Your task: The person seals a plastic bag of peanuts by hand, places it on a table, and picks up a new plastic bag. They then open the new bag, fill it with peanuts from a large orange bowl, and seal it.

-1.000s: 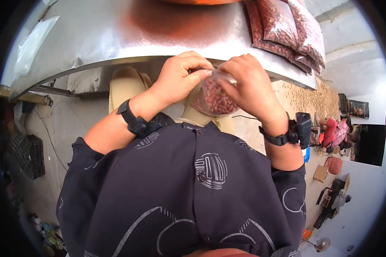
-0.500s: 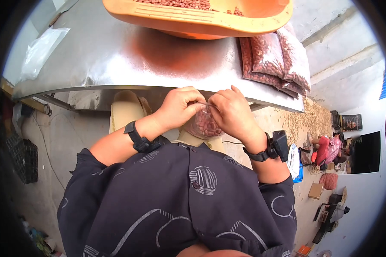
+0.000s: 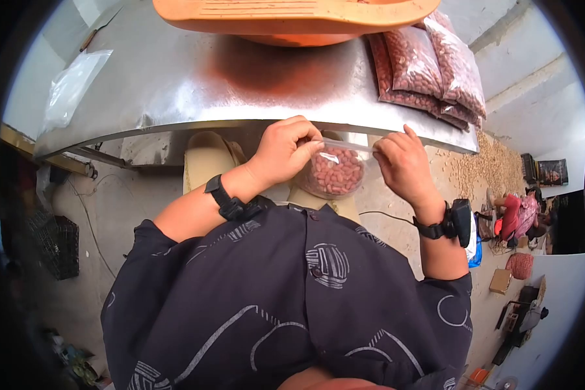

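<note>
Left hand (image 3: 284, 149), right hand (image 3: 404, 164), grip pinching bag (image 3: 336, 174) by mouth corners; near table edge (image 3: 182, 121)

One wide view from the wearer's head — facing steeply down, close over the shirt (image 3: 260, 273), toward the table (image 3: 175, 81)

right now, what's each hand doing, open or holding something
Left hand: closed, fingers pinching one top corner of the clear bag.
Right hand: closed, holding the bag's other top corner.
</note>
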`<action>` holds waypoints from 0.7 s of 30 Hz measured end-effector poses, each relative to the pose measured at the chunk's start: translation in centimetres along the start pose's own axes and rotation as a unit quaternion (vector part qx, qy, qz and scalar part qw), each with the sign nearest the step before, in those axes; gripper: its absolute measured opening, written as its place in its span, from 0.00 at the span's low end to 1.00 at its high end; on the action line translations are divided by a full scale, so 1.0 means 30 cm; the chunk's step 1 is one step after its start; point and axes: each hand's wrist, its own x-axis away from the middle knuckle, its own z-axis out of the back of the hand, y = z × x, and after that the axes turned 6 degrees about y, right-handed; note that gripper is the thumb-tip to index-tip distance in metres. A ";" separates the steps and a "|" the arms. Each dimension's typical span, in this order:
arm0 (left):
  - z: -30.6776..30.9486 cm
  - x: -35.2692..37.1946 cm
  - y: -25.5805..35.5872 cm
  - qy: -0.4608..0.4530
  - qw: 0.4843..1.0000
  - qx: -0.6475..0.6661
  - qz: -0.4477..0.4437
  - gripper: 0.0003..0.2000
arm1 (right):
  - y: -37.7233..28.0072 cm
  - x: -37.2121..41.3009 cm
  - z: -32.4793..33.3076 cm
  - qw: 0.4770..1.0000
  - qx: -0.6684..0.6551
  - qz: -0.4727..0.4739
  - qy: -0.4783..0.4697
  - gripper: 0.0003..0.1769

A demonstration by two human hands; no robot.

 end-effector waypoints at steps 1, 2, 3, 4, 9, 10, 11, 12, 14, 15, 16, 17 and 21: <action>-0.002 0.002 -0.007 0.004 1.000 -0.001 -0.005 0.03 | 0.012 0.013 -0.002 1.000 -0.005 -0.009 0.000 0.04; -0.005 0.007 -0.009 0.001 1.000 0.003 0.003 0.03 | 0.017 0.026 0.000 1.000 -0.002 -0.009 0.005 0.04; -0.005 0.006 -0.012 0.002 1.000 0.005 0.008 0.03 | 0.023 0.031 -0.001 1.000 0.003 -0.007 0.014 0.03; -0.003 0.009 -0.011 0.001 1.000 0.007 0.005 0.03 | 0.028 0.038 -0.003 1.000 -0.008 -0.009 0.020 0.04; -0.003 0.012 -0.007 0.003 1.000 0.007 0.005 0.02 | 0.066 0.085 -0.007 0.997 -0.039 -0.019 0.061 0.04; -0.003 0.012 -0.006 0.002 1.000 0.008 0.002 0.03 | 0.066 0.093 -0.002 0.996 -0.051 -0.039 0.056 0.04; -0.004 0.011 -0.003 0.000 1.000 0.007 -0.002 0.03 | 0.068 0.104 -0.001 0.995 -0.055 -0.050 0.059 0.04; -0.004 0.009 -0.003 -0.004 1.000 0.008 -0.008 0.03 | 0.072 0.115 -0.003 0.995 -0.058 -0.060 0.062 0.04; -0.007 0.011 -0.007 -0.011 1.000 0.011 -0.017 0.03 | 0.083 0.135 -0.001 0.993 -0.062 -0.076 0.064 0.04; -0.009 0.010 -0.005 -0.015 1.000 0.014 -0.022 0.03 | 0.087 0.146 -0.001 0.992 -0.063 -0.084 0.070 0.04; -0.009 0.011 0.000 -0.018 0.999 0.019 -0.024 0.03 | 0.088 0.158 -0.002 0.991 -0.065 -0.092 0.075 0.04; -0.009 0.010 0.003 -0.020 0.999 0.024 -0.026 0.03 | 0.093 0.168 -0.004 0.990 -0.067 -0.101 0.079 0.04; -0.003 0.004 0.007 -0.013 0.999 0.038 0.010 0.02 | 0.153 0.250 -0.029 0.981 -0.062 -0.165 0.086 0.03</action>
